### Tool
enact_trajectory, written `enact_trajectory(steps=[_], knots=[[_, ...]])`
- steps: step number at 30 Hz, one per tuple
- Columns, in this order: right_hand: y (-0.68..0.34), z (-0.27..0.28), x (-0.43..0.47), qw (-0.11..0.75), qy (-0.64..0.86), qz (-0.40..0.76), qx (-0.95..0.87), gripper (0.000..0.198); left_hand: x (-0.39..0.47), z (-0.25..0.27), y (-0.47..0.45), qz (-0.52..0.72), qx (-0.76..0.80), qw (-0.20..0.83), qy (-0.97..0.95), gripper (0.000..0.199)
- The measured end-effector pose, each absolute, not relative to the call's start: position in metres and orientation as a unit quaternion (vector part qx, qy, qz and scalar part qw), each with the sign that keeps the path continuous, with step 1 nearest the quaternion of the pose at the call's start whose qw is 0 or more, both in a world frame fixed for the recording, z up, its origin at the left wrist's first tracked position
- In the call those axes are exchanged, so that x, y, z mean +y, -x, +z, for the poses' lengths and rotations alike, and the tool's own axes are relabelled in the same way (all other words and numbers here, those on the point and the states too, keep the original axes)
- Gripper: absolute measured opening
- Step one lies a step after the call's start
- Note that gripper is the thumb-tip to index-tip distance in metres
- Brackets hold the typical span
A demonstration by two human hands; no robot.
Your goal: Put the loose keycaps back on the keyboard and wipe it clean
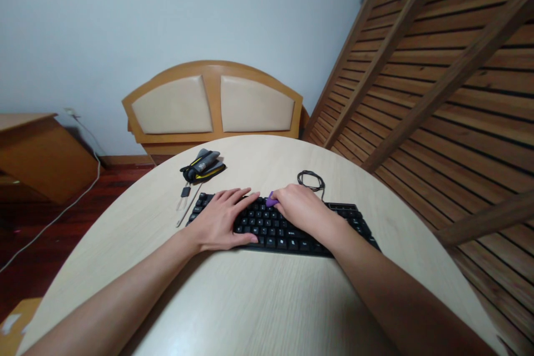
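A black keyboard (267, 228) lies flat across the round table. My left hand (225, 217) rests on its left part, fingers spread over the keys and thumb near the bottom row. Over the upper middle rows, my right hand (301, 208) is closed on a small purple object (271, 199). Only one end of that object shows beyond the fingers, so its kind is unclear. The keyboard's black cable (311, 179) lies coiled behind it, just beyond my right hand.
Back left on the pale table (217, 306) sits a grey, black and yellow pouch-like bundle (202, 166). Beside the keyboard's left end lie a small black-headed tool (184, 193) and a thin pale stick (187, 208). A headboard (215, 103) and slatted wooden panel (417, 78) stand beyond.
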State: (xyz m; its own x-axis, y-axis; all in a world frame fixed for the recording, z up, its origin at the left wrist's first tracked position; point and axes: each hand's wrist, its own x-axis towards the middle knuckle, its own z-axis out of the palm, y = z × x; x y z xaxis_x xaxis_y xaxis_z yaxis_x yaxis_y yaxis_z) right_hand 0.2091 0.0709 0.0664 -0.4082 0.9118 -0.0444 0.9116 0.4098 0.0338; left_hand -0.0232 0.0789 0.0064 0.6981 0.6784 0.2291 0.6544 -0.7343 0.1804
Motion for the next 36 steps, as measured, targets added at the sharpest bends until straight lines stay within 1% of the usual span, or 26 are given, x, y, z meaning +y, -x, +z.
enact_trajectory(steps=[2, 5, 11, 18, 25, 28, 31, 33, 36], knots=[[-0.209, 0.066, 0.07, 0.031, -0.545, 0.005, 0.838, 0.027, 0.076, 0.004, 0.02, 0.128, 0.358, 0.038, -0.924, 0.105], [-0.205, 0.067, 0.066, 0.034, -0.543, 0.011, 0.839, 0.028, 0.075, 0.001, 0.017, 0.126, 0.373, 0.032, -0.919, 0.11], [-0.193, 0.076, 0.05, 0.052, -0.551, 0.012, 0.833, 0.029, 0.078, -0.003, 0.018, 0.141, 0.379, 0.022, -0.914, 0.109], [-0.176, 0.075, 0.031, 0.082, -0.52, 0.028, 0.85, 0.018, 0.085, -0.003, 0.019, 0.155, 0.411, 0.009, -0.898, 0.106], [-0.18, 0.079, 0.021, 0.096, -0.494, -0.001, 0.864, 0.022, 0.089, -0.003, 0.022, 0.152, 0.41, 0.008, -0.899, 0.105], [-0.201, 0.089, 0.032, 0.064, -0.487, -0.031, 0.87, 0.024, 0.09, -0.003, 0.023, 0.147, 0.409, 0.012, -0.901, 0.106], [-0.219, 0.093, 0.052, 0.001, -0.532, -0.012, 0.847, 0.027, 0.089, -0.003, 0.023, 0.143, 0.408, 0.01, -0.902, 0.104], [-0.225, 0.086, 0.066, -0.044, -0.561, 0.008, 0.827, 0.033, 0.088, -0.003, 0.023, 0.142, 0.408, 0.004, -0.902, 0.103], [-0.227, 0.066, 0.084, -0.096, -0.565, 0.014, 0.82, 0.036, 0.087, -0.004, 0.023, 0.146, 0.408, 0.002, -0.901, 0.102]])
